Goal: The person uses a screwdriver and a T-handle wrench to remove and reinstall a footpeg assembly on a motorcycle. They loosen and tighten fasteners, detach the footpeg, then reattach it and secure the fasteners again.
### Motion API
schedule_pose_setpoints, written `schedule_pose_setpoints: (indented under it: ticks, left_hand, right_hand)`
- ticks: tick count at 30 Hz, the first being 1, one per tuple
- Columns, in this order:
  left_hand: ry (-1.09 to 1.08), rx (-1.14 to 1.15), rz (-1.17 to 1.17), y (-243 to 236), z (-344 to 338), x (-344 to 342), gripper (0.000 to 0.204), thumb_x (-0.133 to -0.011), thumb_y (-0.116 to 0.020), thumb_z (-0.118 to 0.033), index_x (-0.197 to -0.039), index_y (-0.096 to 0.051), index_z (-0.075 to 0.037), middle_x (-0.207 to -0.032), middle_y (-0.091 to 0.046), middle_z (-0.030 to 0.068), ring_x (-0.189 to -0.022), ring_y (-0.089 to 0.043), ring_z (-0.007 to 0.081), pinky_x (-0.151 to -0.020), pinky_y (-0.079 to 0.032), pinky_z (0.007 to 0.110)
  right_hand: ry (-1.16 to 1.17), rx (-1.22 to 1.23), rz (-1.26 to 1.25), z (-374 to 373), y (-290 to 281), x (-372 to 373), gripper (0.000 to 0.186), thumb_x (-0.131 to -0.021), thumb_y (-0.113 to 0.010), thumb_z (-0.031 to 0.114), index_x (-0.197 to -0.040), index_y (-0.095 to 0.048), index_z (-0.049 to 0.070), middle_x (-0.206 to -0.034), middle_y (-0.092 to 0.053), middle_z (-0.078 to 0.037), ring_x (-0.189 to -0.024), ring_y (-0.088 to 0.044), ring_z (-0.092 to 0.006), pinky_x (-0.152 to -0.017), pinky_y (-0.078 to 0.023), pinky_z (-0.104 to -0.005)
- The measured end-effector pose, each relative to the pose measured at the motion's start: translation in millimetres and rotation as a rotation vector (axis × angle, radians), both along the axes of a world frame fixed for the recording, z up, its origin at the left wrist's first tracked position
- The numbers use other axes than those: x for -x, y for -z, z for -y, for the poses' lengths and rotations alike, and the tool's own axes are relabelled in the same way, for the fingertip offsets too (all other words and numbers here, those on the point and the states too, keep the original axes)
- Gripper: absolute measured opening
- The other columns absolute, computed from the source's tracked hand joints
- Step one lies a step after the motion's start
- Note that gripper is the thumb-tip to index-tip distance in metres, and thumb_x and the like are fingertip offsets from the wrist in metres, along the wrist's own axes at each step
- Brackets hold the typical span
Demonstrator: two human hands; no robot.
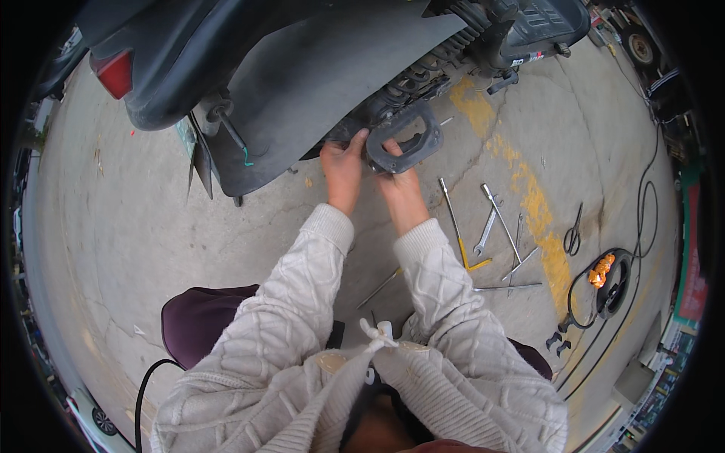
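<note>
Under the rear of a dark scooter [158, 68], beside its wide black mudguard flap [279, 113], my left hand [341, 167] has its thumb up and fingers closed on something I cannot make out, partly hidden in shadow. My right hand [398, 175] grips a dark, roughly D-shaped bracket [429, 140] with a large opening, just right of my left hand. The engine with its coiled and ribbed parts [423, 75] is above both hands; where the bracket meets it is unclear.
Wrenches [483, 240] and long-handled tools [453, 219] lie on the concrete floor [113, 226] at right, with scissors [572, 240], a black hose reel [615, 291] bearing an orange bundle [602, 270], and loose cables [642, 211]. A wheel [640, 49] stands upper right.
</note>
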State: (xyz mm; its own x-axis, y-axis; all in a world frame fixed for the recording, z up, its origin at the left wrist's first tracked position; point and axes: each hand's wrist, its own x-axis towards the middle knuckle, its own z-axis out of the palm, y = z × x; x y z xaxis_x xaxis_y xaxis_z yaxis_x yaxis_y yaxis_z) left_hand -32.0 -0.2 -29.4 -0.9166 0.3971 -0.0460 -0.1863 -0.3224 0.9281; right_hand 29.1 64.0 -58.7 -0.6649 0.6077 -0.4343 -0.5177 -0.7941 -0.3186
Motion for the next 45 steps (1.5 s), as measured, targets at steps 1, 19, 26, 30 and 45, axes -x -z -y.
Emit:
schedule_pose_setpoints:
  ticks: [1,19,26,30,45]
  left_hand:
    - [-0.011,0.001,-0.011,1.0,-1.4,0.1,0.012,-0.082,-0.066,-0.005,-0.090,-0.064,0.003,-0.084,-0.066,0.0038,-0.071,-0.056,0.0082,-0.063,-0.045,0.023]
    - [-0.027,0.109,-0.055,13.6,-4.7,3.1,0.009,-0.086,-0.063,-0.007,-0.085,-0.058,0.000,-0.075,-0.060,0.0010,-0.062,-0.051,0.0062,-0.053,-0.041,0.022]
    - [-0.046,0.134,-0.066,21.1,-6.2,5.0,0.012,-0.086,-0.064,-0.009,-0.090,-0.057,0.000,-0.080,-0.062,0.0018,-0.066,-0.053,0.0071,-0.056,-0.043,0.022]
    - [-0.031,0.147,-0.047,21.3,-5.3,5.2,0.011,-0.086,-0.064,-0.008,-0.090,-0.058,0.000,-0.081,-0.062,0.0025,-0.067,-0.054,0.0083,-0.059,-0.044,0.023]
    - [-0.077,0.087,-0.106,14.0,-4.4,5.2,0.022,-0.080,-0.068,-0.011,-0.077,-0.063,0.010,-0.074,-0.067,0.0131,-0.062,-0.060,0.0131,-0.059,-0.047,0.028]
  right_hand:
    - [0.001,0.018,-0.002,0.5,-2.2,-1.0,0.031,-0.077,-0.069,0.001,-0.106,-0.057,0.003,-0.103,-0.062,-0.009,-0.095,-0.060,-0.0214,-0.087,-0.050,-0.0345]
    - [0.009,-0.076,-0.012,8.7,-5.3,-1.0,0.032,-0.078,-0.070,0.007,-0.106,-0.055,0.003,-0.103,-0.061,-0.008,-0.094,-0.058,-0.0209,-0.084,-0.049,-0.0332]
    - [0.025,-0.146,0.006,18.3,-6.7,-0.8,0.028,-0.082,-0.067,0.015,-0.104,-0.054,0.005,-0.102,-0.059,-0.006,-0.096,-0.056,-0.0203,-0.091,-0.045,-0.0338]
    - [0.064,-0.151,-0.008,22.7,-6.8,2.5,0.032,-0.080,-0.069,0.017,-0.106,-0.053,0.006,-0.105,-0.058,-0.006,-0.099,-0.055,-0.0206,-0.095,-0.043,-0.0354]
    - [0.155,-0.121,-0.029,23.3,2.3,14.4,0.032,-0.082,-0.067,0.015,-0.109,-0.052,0.004,-0.110,-0.058,-0.009,-0.104,-0.054,-0.0223,-0.098,-0.042,-0.0372]
